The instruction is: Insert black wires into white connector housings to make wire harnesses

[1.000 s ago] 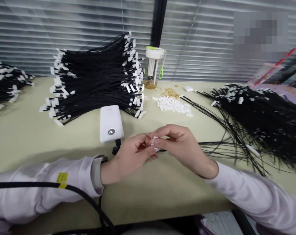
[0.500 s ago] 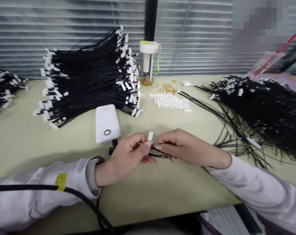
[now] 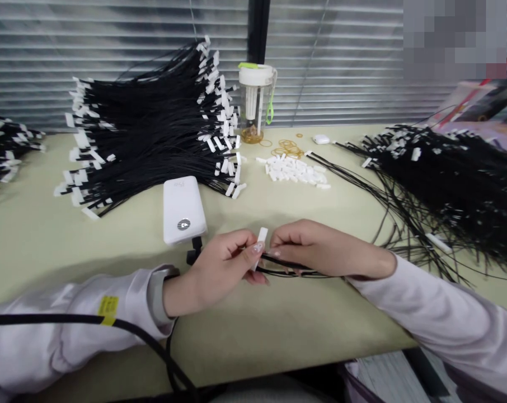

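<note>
My left hand (image 3: pixel 230 263) is closed, pinching a small white connector (image 3: pixel 262 235) between thumb and fingers. Thin black cables (image 3: pixel 281 271) run rightward from it. On those cables, close to the connector, my right hand (image 3: pixel 308 246) is closed with its fingertips pinched together. Its palm hides part of the cables. Beyond my hands lies a heap of loose white connectors (image 3: pixel 293 170). A large stack of black cables (image 3: pixel 148 129) with white ends stands at the back left, and another pile of black cables (image 3: pixel 459 190) spreads over the right side.
A white power bank (image 3: pixel 183 207) with a plugged-in cable lies beside my left hand. Behind it stand a clear bottle (image 3: pixel 253 106) with a white lid, some rubber bands (image 3: pixel 287 149) and a small white case (image 3: pixel 320 139). A thick black cable (image 3: pixel 47 320) crosses my left sleeve.
The connector has tilted slightly to the right. My right hand has turned a little, and a longer stretch of cable shows beneath it. The view has shifted slightly.
</note>
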A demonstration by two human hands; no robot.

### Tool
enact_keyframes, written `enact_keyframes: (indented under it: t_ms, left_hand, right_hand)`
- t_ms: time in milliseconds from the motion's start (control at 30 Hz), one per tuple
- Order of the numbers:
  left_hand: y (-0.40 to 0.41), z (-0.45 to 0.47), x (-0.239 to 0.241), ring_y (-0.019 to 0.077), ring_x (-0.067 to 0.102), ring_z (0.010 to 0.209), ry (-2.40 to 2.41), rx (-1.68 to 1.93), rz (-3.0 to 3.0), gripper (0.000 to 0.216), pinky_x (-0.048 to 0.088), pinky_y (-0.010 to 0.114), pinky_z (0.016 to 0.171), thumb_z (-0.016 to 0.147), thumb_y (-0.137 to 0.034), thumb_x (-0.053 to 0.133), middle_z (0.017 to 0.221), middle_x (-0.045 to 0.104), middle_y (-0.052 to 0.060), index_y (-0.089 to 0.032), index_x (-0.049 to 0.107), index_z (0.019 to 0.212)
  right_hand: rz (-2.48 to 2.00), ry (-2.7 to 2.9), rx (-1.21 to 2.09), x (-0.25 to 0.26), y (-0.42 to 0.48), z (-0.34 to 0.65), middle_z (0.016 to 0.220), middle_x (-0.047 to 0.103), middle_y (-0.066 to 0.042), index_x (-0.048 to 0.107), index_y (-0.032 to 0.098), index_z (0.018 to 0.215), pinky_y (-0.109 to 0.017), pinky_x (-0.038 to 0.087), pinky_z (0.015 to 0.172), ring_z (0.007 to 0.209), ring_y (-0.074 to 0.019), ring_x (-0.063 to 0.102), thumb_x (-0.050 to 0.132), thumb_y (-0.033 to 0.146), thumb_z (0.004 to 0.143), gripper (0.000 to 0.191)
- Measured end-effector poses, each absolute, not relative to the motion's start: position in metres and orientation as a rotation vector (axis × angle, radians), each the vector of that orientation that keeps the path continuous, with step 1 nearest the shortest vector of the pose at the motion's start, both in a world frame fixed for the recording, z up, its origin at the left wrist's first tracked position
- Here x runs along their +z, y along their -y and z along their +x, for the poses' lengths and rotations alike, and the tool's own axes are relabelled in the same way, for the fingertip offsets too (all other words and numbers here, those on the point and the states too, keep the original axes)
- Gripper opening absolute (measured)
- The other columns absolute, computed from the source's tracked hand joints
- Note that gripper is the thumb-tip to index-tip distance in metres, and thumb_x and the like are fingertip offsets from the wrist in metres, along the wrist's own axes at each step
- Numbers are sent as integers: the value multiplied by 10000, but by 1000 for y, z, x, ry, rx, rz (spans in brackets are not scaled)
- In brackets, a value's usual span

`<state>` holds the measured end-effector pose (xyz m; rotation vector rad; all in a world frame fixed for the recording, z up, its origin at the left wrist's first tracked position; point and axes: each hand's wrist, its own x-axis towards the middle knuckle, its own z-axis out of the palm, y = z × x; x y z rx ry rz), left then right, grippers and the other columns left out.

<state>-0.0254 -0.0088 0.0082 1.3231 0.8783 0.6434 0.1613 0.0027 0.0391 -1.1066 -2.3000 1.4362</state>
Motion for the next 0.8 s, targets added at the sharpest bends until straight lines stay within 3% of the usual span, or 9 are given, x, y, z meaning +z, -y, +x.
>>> enact_keyframes:
  t_ms: [200,267,333,433,567,633,700,800]
  left_hand:
    - [6,-24,7,100,628,536,-933,636,1275,302,492,183,502,793,-414,486,597,498,-39,-145,455,659]
    - [5,-23,7,94,620,518,-941,645,1239,300,491,185,495,797,-408,482,589,497,-44,-144,453,658]
    - [4,-22,8,87,613,505,-950,653,1194,287,492,188,495,800,-395,482,593,502,-46,-144,450,664]
    - [4,-21,8,86,609,499,-956,655,1178,285,487,189,492,797,-391,490,592,507,-43,-142,454,663]
    - [5,-21,8,87,602,491,-954,658,1199,306,488,195,484,784,-410,502,587,500,-42,-139,452,650]
    - [5,-21,9,84,598,485,-957,656,1194,308,486,194,484,784,-409,503,582,494,-44,-138,451,646]
    - [4,-20,9,79,594,481,-955,660,1169,298,487,196,490,788,-399,500,587,495,-45,-139,450,651]
    - [3,-20,9,76,582,469,-949,702,1099,269,491,212,494,797,-381,492,602,496,-49,-147,440,674]
  right_hand:
    - [-1139,2654,249,42,-8,170,739,570,-37,618,163,741,-249,376,659,704,-128,500,448,179,812,185]
    - [-1276,2519,-66,42,-14,180,739,579,-63,651,166,735,-294,382,697,746,-169,514,467,195,797,196]
    - [-1446,2219,-227,43,-23,192,654,580,-52,670,174,777,-320,384,675,666,-164,517,487,225,788,190]
    - [-1443,1661,48,47,-37,210,694,615,-41,662,166,880,-305,405,627,605,-124,525,541,210,754,180]
    - [-1111,1042,788,56,-52,223,983,599,-71,613,136,900,-268,445,711,807,-105,577,568,95,715,195]
    - [-1033,870,946,59,-55,224,838,598,-33,585,133,777,-221,447,685,705,-50,565,519,110,766,71]
    - [-1030,835,934,60,-53,222,641,548,25,543,157,726,-189,432,578,543,-18,507,487,119,791,93]
    - [-1112,1131,912,54,-43,211,603,560,41,549,203,880,-202,408,477,508,-57,512,538,114,751,157]
